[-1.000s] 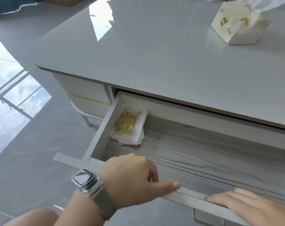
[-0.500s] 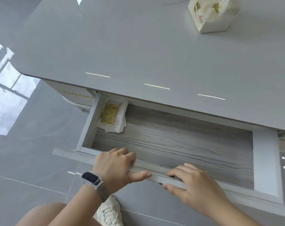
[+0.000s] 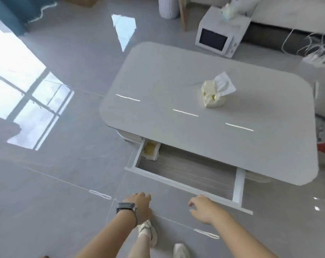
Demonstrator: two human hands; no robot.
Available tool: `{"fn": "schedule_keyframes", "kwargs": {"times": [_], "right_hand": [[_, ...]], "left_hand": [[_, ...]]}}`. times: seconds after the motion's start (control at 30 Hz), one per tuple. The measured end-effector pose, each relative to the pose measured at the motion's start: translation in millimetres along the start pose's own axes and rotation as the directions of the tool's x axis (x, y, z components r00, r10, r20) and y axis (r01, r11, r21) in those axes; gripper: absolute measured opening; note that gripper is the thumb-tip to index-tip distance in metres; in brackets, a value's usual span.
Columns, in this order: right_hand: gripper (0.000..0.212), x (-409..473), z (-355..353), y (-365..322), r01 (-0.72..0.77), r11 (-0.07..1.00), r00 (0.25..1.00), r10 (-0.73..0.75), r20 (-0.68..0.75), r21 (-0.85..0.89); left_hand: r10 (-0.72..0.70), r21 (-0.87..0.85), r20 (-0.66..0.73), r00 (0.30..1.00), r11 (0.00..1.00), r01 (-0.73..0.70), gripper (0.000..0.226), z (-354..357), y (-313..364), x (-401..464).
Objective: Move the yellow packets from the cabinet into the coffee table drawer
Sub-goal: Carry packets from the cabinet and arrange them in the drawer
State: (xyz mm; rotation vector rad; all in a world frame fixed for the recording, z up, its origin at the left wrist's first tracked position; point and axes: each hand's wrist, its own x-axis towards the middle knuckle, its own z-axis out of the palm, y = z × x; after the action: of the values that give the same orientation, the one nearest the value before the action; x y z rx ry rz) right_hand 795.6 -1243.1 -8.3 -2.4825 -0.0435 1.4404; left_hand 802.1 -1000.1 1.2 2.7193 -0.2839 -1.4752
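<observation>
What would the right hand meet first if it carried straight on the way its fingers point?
Probably the drawer's front rail: the right hand hangs just short of it, fingers pointing up-left toward it. Depth is unclear from one view, so it might pass over into the drawer.

Two bare forearms with no sleeves lead to the left hand (image 3: 139, 205) and right hand (image 3: 204, 209). Just behind the left hand, the wrist wears a dark rectangular smartwatch (image 3: 126, 206) on a grey band. Below the hands, pale cream sneakers (image 3: 147, 232) cover both feet.
</observation>
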Motion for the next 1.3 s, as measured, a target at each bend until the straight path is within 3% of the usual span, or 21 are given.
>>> {"fn": "schedule_keyframes", "kwargs": {"times": [0.2, 0.33, 0.43, 0.7, 0.8, 1.03, 1.3], "right_hand": [[0.031, -118.3, -62.8, -13.3, -0.032, 0.996, 0.984, 0.045, -0.172, 0.08], [0.018, -157.6, -80.3, -42.5, 0.025, 1.0, 0.98, -0.025, -0.199, -0.004], [0.031, -172.6, -95.6, -89.1, 0.079, 0.992, 0.971, -0.099, -0.217, -0.102], [0.044, -182.8, -88.4, -281.5, 0.258, 0.907, 0.913, -0.341, -0.222, -0.334], [0.048, -178.0, -64.7, -364.8, 0.339, 0.848, 0.889, -0.431, -0.158, -0.407], [0.059, -174.1, 4.4, -562.8, 0.452, 0.658, 0.821, -0.571, -0.009, -0.602], [0.065, -155.8, 66.0, -761.5, 0.537, 0.381, 0.743, -0.637, 0.207, -0.753]], "left_hand": [[-0.169, -0.228, -0.138, 0.976, 0.964, 0.135, 0.051, -38.2, -33.8, -122.3], [-0.256, -0.342, -0.238, 0.937, 0.925, 0.166, 0.05, -42.7, -52.5, -182.5], [-0.341, -0.423, -0.276, 0.899, 0.882, 0.205, 0.05, -37.7, -78.7, -226.3], [-0.578, -0.603, -0.267, 0.772, 0.725, 0.334, 0.052, 3.6, -205.0, -333.7], [-0.647, -0.649, -0.241, 0.724, 0.662, 0.375, 0.053, 32.3, -264.2, -368.5], [-0.795, -0.794, -0.113, 0.596, 0.433, 0.426, 0.057, 128.6, -397.3, -451.9], [-0.879, -0.884, 0.04, 0.475, 0.19, 0.427, 0.055, 186.5, -509.6, -496.1]]}}
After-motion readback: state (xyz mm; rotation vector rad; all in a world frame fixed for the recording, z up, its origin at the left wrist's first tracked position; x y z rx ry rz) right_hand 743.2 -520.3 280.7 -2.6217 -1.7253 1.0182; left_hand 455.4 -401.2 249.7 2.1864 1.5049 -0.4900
